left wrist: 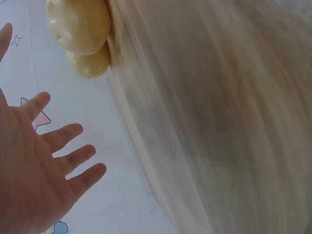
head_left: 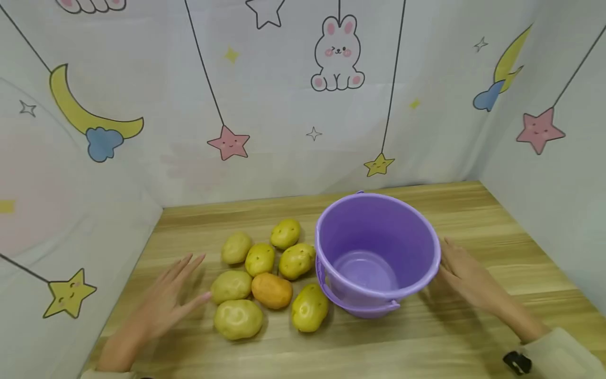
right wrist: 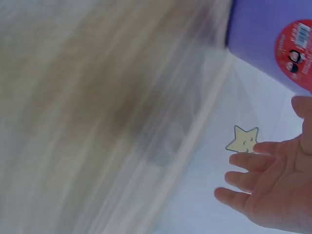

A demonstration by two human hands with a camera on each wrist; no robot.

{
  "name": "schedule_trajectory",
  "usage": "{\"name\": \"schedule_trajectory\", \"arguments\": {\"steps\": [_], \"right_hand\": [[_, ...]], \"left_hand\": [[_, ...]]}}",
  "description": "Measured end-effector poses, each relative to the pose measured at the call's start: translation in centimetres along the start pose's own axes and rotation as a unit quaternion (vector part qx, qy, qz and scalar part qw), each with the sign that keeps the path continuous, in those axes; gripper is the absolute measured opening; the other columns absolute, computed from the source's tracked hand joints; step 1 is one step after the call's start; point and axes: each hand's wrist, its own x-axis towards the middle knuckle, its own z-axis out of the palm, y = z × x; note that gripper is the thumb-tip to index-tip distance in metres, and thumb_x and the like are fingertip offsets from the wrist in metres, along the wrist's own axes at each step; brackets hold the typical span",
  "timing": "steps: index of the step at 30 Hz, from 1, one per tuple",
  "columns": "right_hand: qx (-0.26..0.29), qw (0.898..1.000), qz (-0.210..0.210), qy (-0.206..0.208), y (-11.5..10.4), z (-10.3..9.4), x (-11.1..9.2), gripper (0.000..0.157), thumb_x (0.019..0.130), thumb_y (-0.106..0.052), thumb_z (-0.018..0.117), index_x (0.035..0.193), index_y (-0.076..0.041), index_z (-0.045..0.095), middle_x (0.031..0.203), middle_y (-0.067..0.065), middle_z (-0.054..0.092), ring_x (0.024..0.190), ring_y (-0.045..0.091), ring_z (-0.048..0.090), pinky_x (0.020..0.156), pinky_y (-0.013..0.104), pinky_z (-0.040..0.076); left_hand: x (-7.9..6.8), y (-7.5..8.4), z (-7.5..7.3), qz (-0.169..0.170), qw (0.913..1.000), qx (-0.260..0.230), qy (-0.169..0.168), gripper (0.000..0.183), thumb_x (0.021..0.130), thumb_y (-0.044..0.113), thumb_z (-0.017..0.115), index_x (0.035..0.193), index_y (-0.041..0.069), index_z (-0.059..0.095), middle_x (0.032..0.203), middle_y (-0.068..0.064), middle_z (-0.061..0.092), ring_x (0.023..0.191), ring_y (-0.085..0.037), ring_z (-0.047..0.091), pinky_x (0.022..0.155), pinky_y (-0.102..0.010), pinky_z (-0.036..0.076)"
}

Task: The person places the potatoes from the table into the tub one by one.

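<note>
A light purple bucket (head_left: 374,223) stands upright on the table, its inside showing nothing in it. Its handle (head_left: 338,304) hangs down on the near left side. Left of it lie several yellow potatoes (head_left: 238,319) in a loose group, with an orange-brown potato-shaped piece (head_left: 272,291) among them. My left hand (head_left: 163,300) hovers just left of the group, fingers spread and holding nothing. Beside the bucket's right wall is my right hand (head_left: 468,276), fingers extended; in the right wrist view its empty palm (right wrist: 280,183) faces the camera, apart from the bucket.
The wood-grain table (head_left: 360,347) is bordered at the back and sides by a white cloth (head_left: 284,100) printed with stars, moons and a rabbit. A red round sticker (right wrist: 296,53) is on the bucket's outer wall.
</note>
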Motion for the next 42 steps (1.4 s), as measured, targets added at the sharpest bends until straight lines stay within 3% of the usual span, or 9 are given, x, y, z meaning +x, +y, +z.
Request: {"name": "schedule_trajectory", "arguments": {"steps": [5, 10, 15, 18, 22, 26, 30, 35, 42], "right_hand": [[0.070, 0.997, 0.038, 0.016, -0.8, -1.3, 0.8, 0.050, 0.108, -0.022, 0.041, 0.148, 0.007, 0.036, 0.141, 0.036, 0.044, 0.126, 0.058, 0.042, 0.096, 0.072, 0.034], [0.115, 0.991, 0.051, 0.048, -1.9, -2.3, 1.9, 0.046, 0.110, -0.023, 0.034, 0.141, 0.007, 0.047, 0.136, 0.030, 0.053, 0.121, 0.048, 0.051, 0.090, 0.060, 0.047], [0.207, 0.974, 0.038, 0.083, -2.9, -3.0, 3.1, 0.047, 0.111, -0.020, 0.030, 0.137, 0.015, 0.047, 0.133, 0.034, 0.052, 0.116, 0.004, 0.057, 0.082, 0.025, 0.055], [0.246, 0.964, 0.039, 0.092, -3.5, -3.4, 3.5, 0.049, 0.111, -0.022, 0.030, 0.137, 0.016, 0.046, 0.132, 0.036, 0.052, 0.110, -0.010, 0.053, 0.079, 0.020, 0.054], [0.258, 0.961, 0.043, 0.094, -4.4, -3.8, 3.9, 0.048, 0.111, -0.024, 0.032, 0.138, 0.013, 0.047, 0.133, 0.032, 0.054, 0.110, -0.008, 0.056, 0.079, 0.020, 0.054], [0.256, 0.961, 0.043, 0.096, -5.1, -4.1, 4.2, 0.045, 0.110, -0.022, 0.037, 0.138, 0.011, 0.049, 0.128, 0.007, 0.063, 0.109, -0.005, 0.058, 0.079, 0.020, 0.054], [0.256, 0.961, 0.051, 0.092, -5.9, -4.2, 4.6, 0.043, 0.108, -0.022, 0.042, 0.138, 0.008, 0.050, 0.119, -0.015, 0.061, 0.103, -0.002, 0.061, 0.078, 0.019, 0.053], [0.270, 0.957, 0.064, 0.086, -6.8, -4.0, 5.2, 0.042, 0.107, -0.021, 0.048, 0.139, 0.006, 0.051, 0.113, -0.012, 0.066, 0.095, 0.002, 0.065, 0.075, 0.020, 0.054], [0.309, 0.946, 0.074, 0.061, -7.6, -3.7, 5.7, 0.048, 0.106, -0.023, 0.049, 0.148, 0.000, 0.042, 0.118, 0.007, 0.067, 0.092, 0.013, 0.069, 0.070, 0.032, 0.058]], "left_hand": [[0.6, 0.5, 0.3, 0.016, 0.9989, -0.043, -0.006, 0.076, 0.093, 0.048, 0.066, 0.157, 0.026, 0.032, 0.155, -0.021, 0.034, 0.135, -0.051, 0.034, 0.095, -0.078, 0.029], [0.8, 1.0, 0.5, 0.021, 0.9974, -0.068, -0.013, 0.070, 0.093, 0.046, 0.066, 0.153, 0.024, 0.038, 0.149, -0.017, 0.043, 0.132, -0.047, 0.038, 0.093, -0.076, 0.033], [1.0, 1.2, 0.6, 0.022, 0.9961, -0.083, -0.020, 0.067, 0.093, 0.046, 0.067, 0.150, 0.019, 0.044, 0.145, -0.016, 0.047, 0.131, -0.045, 0.041, 0.095, -0.074, 0.034], [1.2, 1.1, 0.8, 0.031, 0.9954, -0.089, -0.017, 0.065, 0.093, 0.044, 0.068, 0.148, 0.015, 0.047, 0.145, -0.016, 0.049, 0.131, -0.044, 0.043, 0.096, -0.073, 0.034], [1.3, 1.0, 1.1, 0.042, 0.9943, -0.097, -0.016, 0.061, 0.093, 0.042, 0.068, 0.145, 0.014, 0.050, 0.144, -0.013, 0.051, 0.129, -0.041, 0.046, 0.096, -0.068, 0.039], [1.5, 1.1, 1.4, 0.042, 0.9923, -0.114, -0.025, 0.060, 0.094, 0.042, 0.068, 0.145, 0.015, 0.051, 0.142, -0.009, 0.052, 0.123, -0.036, 0.052, 0.093, -0.060, 0.046], [1.7, 1.3, 1.7, 0.042, 0.9897, -0.131, -0.040, 0.061, 0.094, 0.042, 0.067, 0.146, 0.015, 0.049, 0.142, -0.009, 0.052, 0.120, -0.033, 0.055, 0.092, -0.054, 0.049], [1.9, 1.5, 2.0, 0.043, 0.9876, -0.142, -0.051, 0.061, 0.094, 0.043, 0.067, 0.146, 0.016, 0.049, 0.144, -0.010, 0.051, 0.124, -0.033, 0.052, 0.094, -0.055, 0.048], [2.3, 1.7, 2.3, 0.043, 0.9866, -0.146, -0.060, 0.062, 0.095, 0.045, 0.065, 0.147, 0.016, 0.049, 0.146, -0.013, 0.049, 0.127, -0.036, 0.050, 0.094, -0.056, 0.048]]}}
